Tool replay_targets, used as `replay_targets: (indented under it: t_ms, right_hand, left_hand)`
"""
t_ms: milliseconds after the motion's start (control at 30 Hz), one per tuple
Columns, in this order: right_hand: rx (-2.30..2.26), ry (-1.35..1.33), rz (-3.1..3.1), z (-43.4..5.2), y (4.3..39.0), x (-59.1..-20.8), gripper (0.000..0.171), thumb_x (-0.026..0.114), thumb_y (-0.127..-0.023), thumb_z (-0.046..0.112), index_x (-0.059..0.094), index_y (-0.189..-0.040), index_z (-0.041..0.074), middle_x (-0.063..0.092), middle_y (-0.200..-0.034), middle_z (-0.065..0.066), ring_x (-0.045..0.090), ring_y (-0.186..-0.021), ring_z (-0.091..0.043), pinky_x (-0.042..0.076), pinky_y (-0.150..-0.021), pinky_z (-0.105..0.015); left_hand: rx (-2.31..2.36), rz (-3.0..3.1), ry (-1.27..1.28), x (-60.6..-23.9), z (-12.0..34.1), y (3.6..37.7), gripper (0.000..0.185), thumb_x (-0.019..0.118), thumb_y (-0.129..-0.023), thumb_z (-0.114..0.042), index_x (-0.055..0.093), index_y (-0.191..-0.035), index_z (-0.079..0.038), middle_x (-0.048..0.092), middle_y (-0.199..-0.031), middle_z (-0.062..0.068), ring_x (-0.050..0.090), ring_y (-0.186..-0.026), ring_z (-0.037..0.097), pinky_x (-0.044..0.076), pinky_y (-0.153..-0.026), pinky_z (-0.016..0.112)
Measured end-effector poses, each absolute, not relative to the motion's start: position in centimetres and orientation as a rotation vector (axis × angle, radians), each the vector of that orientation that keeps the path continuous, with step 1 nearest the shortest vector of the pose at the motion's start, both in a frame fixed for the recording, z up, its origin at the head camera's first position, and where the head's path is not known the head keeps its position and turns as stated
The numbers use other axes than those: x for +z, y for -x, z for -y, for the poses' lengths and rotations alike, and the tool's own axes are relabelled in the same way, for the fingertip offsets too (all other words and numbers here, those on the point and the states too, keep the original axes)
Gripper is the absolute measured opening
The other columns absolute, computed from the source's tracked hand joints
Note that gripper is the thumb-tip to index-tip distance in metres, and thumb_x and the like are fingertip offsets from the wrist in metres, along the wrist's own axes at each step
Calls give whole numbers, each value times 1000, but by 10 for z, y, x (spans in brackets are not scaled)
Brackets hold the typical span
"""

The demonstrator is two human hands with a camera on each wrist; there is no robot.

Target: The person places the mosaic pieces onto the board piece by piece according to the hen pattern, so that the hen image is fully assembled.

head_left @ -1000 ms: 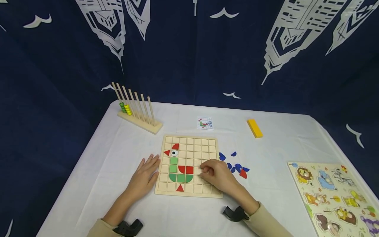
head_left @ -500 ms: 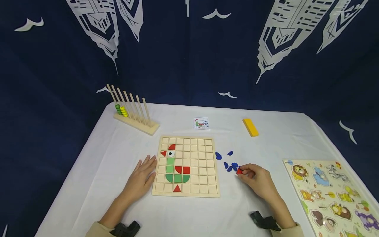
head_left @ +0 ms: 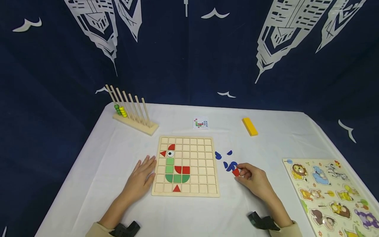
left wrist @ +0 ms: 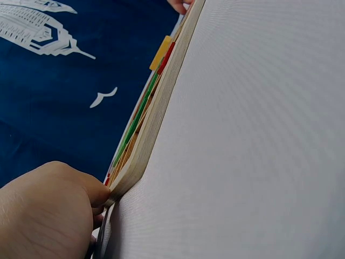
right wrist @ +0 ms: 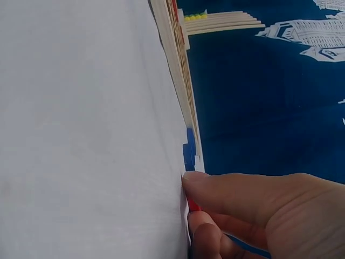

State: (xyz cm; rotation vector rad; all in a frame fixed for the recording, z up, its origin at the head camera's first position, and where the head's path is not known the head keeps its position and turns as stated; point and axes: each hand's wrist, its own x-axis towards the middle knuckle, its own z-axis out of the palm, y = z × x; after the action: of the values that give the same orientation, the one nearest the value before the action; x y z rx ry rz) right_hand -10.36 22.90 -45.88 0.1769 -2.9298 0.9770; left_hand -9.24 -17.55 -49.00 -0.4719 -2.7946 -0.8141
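Red piece (head_left: 235,172) now pinched by right hand (head_left: 255,181), gone from board (head_left: 201,162); left hand (head_left: 140,176) spread.

A square wooden grid board (head_left: 201,171) lies between the hands on the white cloth-covered table (head_left: 103,158), its edge right beside the left hand (head_left: 141,177). Flat red and green pieces (head_left: 177,178) sit in its cells on the left-hand side. A flat red piece (head_left: 235,172) is between the right hand's (head_left: 254,179) fingertips, and flat blue half-round pieces (head_left: 233,164) lie from there leftward to the board. Beyond the left hand stands a wooden peg rack (head_left: 135,124) with green and yellow beads (head_left: 123,112); beyond the right hand, a yellow rectangular block (head_left: 250,127). A small white printed card (head_left: 201,123) lies between those two, behind the board. Well right of the right hand lies a cream animal puzzle board (head_left: 311,185).
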Motion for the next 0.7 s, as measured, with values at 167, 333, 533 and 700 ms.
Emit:
replay_targets:
  t_ms: [167, 333, 533, 700]
  right_hand:
    - [958, -175, 2931, -229, 104, -461, 32, 75, -67, 10, 63, -97, 8, 55, -70, 3, 47, -58, -9, 40, -49, -18]
    - [945, -171, 2925, -229, 105, -462, 29, 76, -66, 12, 63, -92, 10, 55, -68, 4, 46, -57, -8, 39, -48, -18]
    - [933, -180, 2913, -229, 105, -462, 29, 79, -64, 15, 62, -87, 11, 54, -66, 4, 45, -56, -7, 38, -48, -17]
    - [927, -196, 2895, -229, 104, -462, 29, 80, -62, 15, 61, -84, 9, 54, -65, 4, 44, -55, -5, 38, -47, -17]
  left_hand:
    - [-808, 2790, 471, -491, 176, 93, 44, 54, -85, -13, 46, -128, -3, 37, -139, 6, 26, -132, 23, 14, -108, 47]
    - [-814, 2788, 473, -491, 176, 92, 44, 54, -85, -13, 46, -128, -3, 37, -139, 6, 26, -132, 23, 14, -108, 47]
    - [-808, 2788, 477, -491, 176, 93, 44, 54, -85, -13, 47, -128, -3, 37, -139, 6, 26, -132, 23, 14, -108, 47]
    - [-806, 2787, 478, -491, 176, 93, 45, 54, -85, -13, 47, -128, -3, 38, -139, 6, 26, -132, 23, 14, -108, 47]
